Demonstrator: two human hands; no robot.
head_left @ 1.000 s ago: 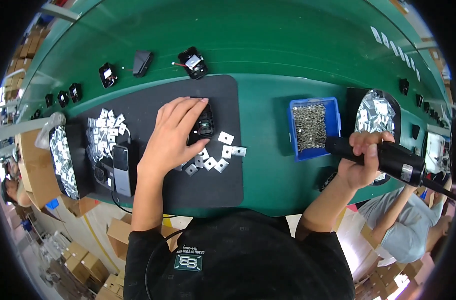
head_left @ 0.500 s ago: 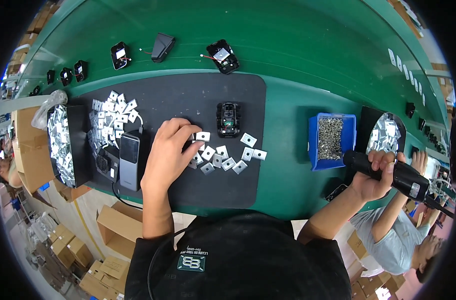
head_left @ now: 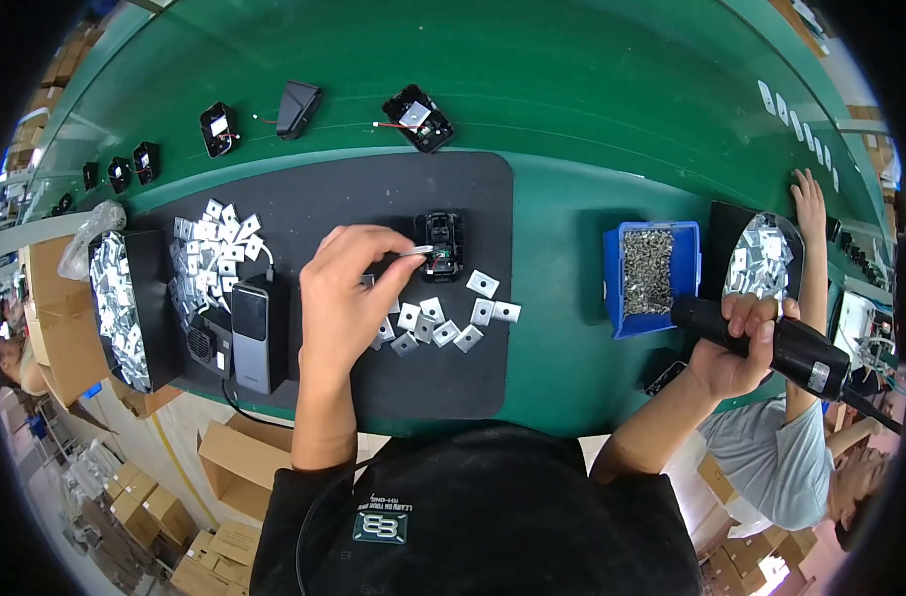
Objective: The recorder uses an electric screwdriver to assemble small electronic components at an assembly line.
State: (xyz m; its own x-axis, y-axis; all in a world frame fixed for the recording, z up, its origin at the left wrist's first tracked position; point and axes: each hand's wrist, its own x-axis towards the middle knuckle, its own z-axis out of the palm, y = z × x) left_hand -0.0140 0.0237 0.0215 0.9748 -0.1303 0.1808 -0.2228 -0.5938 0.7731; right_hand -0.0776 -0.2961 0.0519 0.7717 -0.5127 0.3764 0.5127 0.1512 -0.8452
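Note:
My left hand (head_left: 351, 283) pinches a small silver metal plate (head_left: 422, 250) between thumb and fingertips. The plate is seen nearly edge-on, over the left side of a black plastic housing (head_left: 443, 229) with a green circuit board inside; whether they touch I cannot tell. Several loose square metal plates (head_left: 468, 339), each with a dark centre hole, lie on the black mat (head_left: 453, 382) just nearer to me. On the right, my right hand (head_left: 739, 360) is wrapped round a black electric screwdriver (head_left: 815, 360). Its front end points left, close to a blue bin (head_left: 612, 283) of small metal screws (head_left: 647, 268).
Left stand a grey power bank (head_left: 259, 338), a heap of plates (head_left: 214, 243) and a black bin (head_left: 155, 308) of plates. Black housings (head_left: 416, 119) line the far side. Another person's arm (head_left: 813, 248) reaches in at the right, beside another bin of plates (head_left: 764, 260).
My left hand has moved right and slightly away from me, carrying the metal plate to the black housing. My right hand has barely moved. The other person's hand has reached farther up.

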